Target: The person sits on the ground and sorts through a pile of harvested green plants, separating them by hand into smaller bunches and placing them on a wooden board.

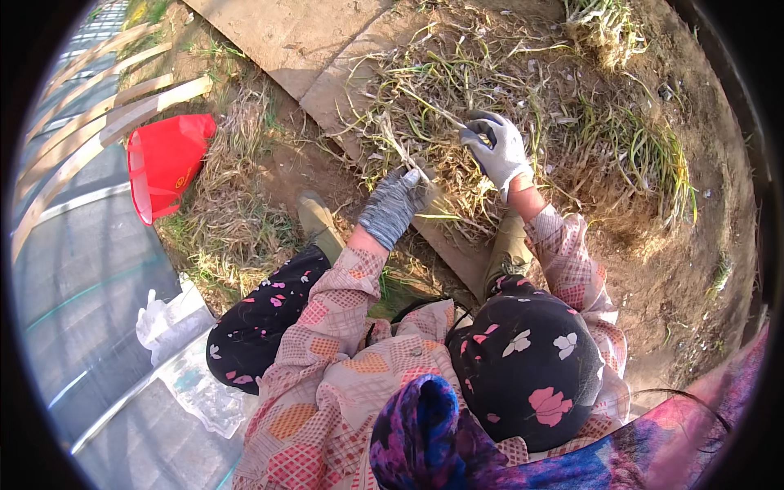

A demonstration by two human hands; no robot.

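My left hand, in a grey knitted glove, is closed on the lower end of a pale, dry plant stalk that points up and away from me. My right hand, in a white glove with dark fingertips, pinches the end of a thin stalk that reaches up to the left. Its thumb and forefinger curl into a ring. Beneath and beyond both hands lies a loose heap of green and yellowed onion-like plants. Whatever the left fingertips cover is hidden.
Flat brown boards lie under part of the heap. More plants lie in a pile at right and a bundle at the top right. A red bag and clear plastic are at left, near curved wooden slats.
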